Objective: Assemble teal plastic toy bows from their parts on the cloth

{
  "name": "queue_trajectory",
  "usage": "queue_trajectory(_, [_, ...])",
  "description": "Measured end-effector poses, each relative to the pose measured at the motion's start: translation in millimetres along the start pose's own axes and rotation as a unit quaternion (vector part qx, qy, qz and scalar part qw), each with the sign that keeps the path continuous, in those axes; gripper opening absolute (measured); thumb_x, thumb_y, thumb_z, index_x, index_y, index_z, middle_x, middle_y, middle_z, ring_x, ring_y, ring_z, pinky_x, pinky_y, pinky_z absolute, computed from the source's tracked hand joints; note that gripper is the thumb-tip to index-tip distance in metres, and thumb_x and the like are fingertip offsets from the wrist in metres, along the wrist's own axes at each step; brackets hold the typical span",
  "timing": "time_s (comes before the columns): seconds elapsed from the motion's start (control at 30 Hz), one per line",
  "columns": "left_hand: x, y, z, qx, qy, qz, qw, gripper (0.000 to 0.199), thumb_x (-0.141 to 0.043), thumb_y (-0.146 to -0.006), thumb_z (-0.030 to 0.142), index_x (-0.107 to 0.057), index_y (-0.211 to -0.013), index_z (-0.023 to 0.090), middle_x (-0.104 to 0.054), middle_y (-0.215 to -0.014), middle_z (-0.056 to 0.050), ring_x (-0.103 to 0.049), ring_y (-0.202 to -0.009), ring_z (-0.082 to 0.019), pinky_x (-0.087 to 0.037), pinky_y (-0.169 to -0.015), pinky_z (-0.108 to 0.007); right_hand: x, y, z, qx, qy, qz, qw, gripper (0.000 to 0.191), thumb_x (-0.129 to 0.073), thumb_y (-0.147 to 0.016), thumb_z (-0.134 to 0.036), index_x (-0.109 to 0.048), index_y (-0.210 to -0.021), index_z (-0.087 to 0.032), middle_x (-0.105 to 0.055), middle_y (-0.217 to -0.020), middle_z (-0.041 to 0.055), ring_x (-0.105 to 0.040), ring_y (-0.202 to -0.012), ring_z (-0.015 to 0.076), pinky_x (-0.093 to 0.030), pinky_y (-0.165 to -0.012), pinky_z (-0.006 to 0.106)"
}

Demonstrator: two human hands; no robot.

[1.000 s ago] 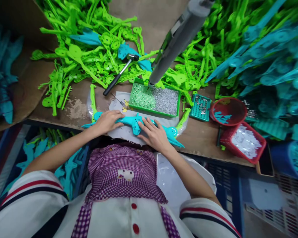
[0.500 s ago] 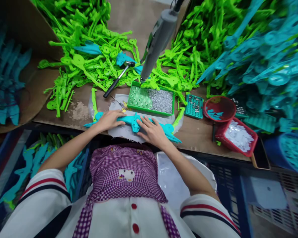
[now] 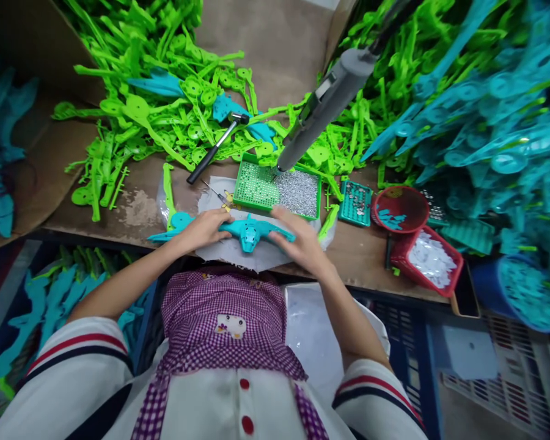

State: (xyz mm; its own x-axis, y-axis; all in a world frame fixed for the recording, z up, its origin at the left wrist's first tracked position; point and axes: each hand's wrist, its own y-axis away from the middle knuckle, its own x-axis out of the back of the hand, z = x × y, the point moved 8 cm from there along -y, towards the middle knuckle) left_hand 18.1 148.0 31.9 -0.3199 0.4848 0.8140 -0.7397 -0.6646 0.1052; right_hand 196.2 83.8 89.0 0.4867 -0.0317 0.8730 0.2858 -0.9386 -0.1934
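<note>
- Two hands at work. The left hand is closed around one wing of the turquoise piece, fingers on the far side and thumb on the near side.
- The right hand is blurred, fingers spread and thumb well apart, over the other wing; I cannot tell whether it touches.
- That one turquoise piece lies across one grey cloth at the near edge of the desk.
- Two green arms flank it: a left green arm and a right green arm.
- One green tray beyond the cloth's middle, its right part full of silver bits.
- One grey power driver, tilted, its tip over that tray.
- One hammer, slanting against the green heap, and one thin screwdriver.
- One small teal tray of metal parts.
- Two red containers to the right: a round bowl with turquoise bits, a basket with white pieces.
- One blue bucket beyond them.
</note>
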Motion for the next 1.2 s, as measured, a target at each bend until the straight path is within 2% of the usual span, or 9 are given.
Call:
queue_trajectory(0.07, [0.8, 0, 1, 0.001, -0.002, 0.001, 1.0, 0.024, -0.07, -0.079, 0.023, -0.065, -0.102, 0.018, -0.069, -0.103, -0.009, -0.066, -0.097, -0.025, -0.051, -0.085, -0.037, 48, -27, 19, -0.063, -0.018, 0.179, 0.982, 0.061, -0.032, -0.101, -0.049, -0.019, -0.155, -0.024, -0.043, -0.155, 0.0116, -0.04, -0.144, 0.0228, -0.04, -0.113, 0.053])
queue_trajectory(0.17, [4.0, 0, -1, 0.008, 0.0, 0.007, 1.0, 0.025, -0.07, -0.079, 0.025, -0.066, -0.103, 0.018, -0.07, -0.106, -0.009, -0.066, -0.098, -0.025, -0.051, -0.086, -0.038, 80, -73, 27, -0.054, -0.042, 0.272, 0.96, 0.06, -0.015, -0.104, -0.044, 0.003, -0.156, -0.02, -0.036, -0.158, 0.0141, -0.038, -0.145, 0.0167, -0.04, -0.114, 0.046])
queue_trajectory(0.27, [6.5, -2, -5, 0.014, 0.015, 0.009, 1.0, 0.028, -0.072, -0.077, 0.029, -0.068, -0.103, 0.019, -0.072, -0.106, -0.009, -0.066, -0.097, -0.025, -0.051, -0.086, -0.038, 69, -87, 22, -0.047, 0.009, 0.227, 0.973, 0.062, -0.02, -0.104, -0.043, 0.007, -0.157, -0.027, -0.041, -0.155, 0.0106, -0.045, -0.14, 0.0187, -0.043, -0.112, 0.048])
queue_trajectory(0.4, [6.9, -9, -8, 0.012, 0.017, -0.005, 1.0, 0.03, -0.075, -0.075, 0.032, -0.07, -0.101, 0.019, -0.074, -0.103, -0.008, -0.067, -0.097, -0.026, -0.05, -0.085, -0.037, 27, -28, 9, -0.077, 0.064, 0.147, 0.984, 0.062, -0.028, -0.103, -0.039, -0.006, -0.158, -0.024, -0.039, -0.157, 0.0114, -0.044, -0.141, 0.0251, -0.044, -0.11, 0.052])
queue_trajectory(0.5, [5.7, -11, -6, 0.01, -0.016, -0.025, 1.0, 0.03, -0.075, -0.074, 0.033, -0.069, -0.1, 0.018, -0.074, -0.101, -0.008, -0.067, -0.096, -0.026, -0.049, -0.082, -0.036, -21, 13, -11, -0.043, 0.055, 0.002, 0.998, 0.06, -0.043, -0.098, -0.043, -0.029, -0.154, -0.026, -0.042, -0.156, 0.0084, -0.042, -0.143, 0.0244, -0.043, -0.112, 0.049])
queue_trajectory(0.67, [4.2, -1, 4, -0.018, -0.069, 0.013, 0.997, 0.028, -0.072, -0.078, 0.026, -0.065, -0.103, 0.017, -0.07, -0.104, -0.01, -0.065, -0.098, -0.026, -0.049, -0.083, -0.035, -64, 28, -32, -0.011, 0.084, -0.103, 0.991, 0.05, -0.047, -0.097, -0.044, -0.05, -0.143, -0.023, -0.043, -0.154, 0.0076, -0.038, -0.145, 0.0245, -0.035, -0.117, 0.052])
queue_trajectory(0.8, [4.2, 2, 1, -0.013, -0.053, 0.041, 0.998, 0.028, -0.071, -0.079, 0.024, -0.065, -0.105, 0.017, -0.07, -0.107, -0.01, -0.065, -0.101, -0.025, -0.05, -0.087, -0.037, -67, 25, -34, -0.002, 0.117, -0.1, 0.988, 0.055, -0.053, -0.095, -0.042, -0.047, -0.145, -0.02, -0.042, -0.154, 0.0092, -0.038, -0.145, 0.0248, -0.034, -0.119, 0.051])
queue_trajectory(0.97, [8.4, -9, -1, -0.01, -0.038, -0.023, 0.999, 0.031, -0.075, -0.076, 0.033, -0.07, -0.102, 0.017, -0.073, -0.103, -0.008, -0.067, -0.097, -0.026, -0.05, -0.084, -0.035, -61, 17, -30, 0.013, 0.105, -0.124, 0.987, 0.051, -0.055, -0.094, -0.041, -0.053, -0.14, -0.02, -0.048, -0.15, 0.01, -0.047, -0.139, 0.0246, -0.04, -0.113, 0.049])
queue_trajectory(1.2, [29.0, -9, 9, -0.004, -0.038, -0.018, 0.999, 0.038, -0.074, -0.076, 0.037, -0.072, -0.109, 0.018, -0.074, -0.108, -0.009, -0.066, -0.1, -0.026, -0.048, -0.086, -0.035, -19, 11, -31, 0.013, 0.068, -0.09, 0.994, 0.05, -0.053, -0.094, -0.046, -0.05, -0.141, -0.028, -0.051, -0.149, 0.0051, -0.048, -0.138, 0.0243, -0.03, -0.118, 0.055])
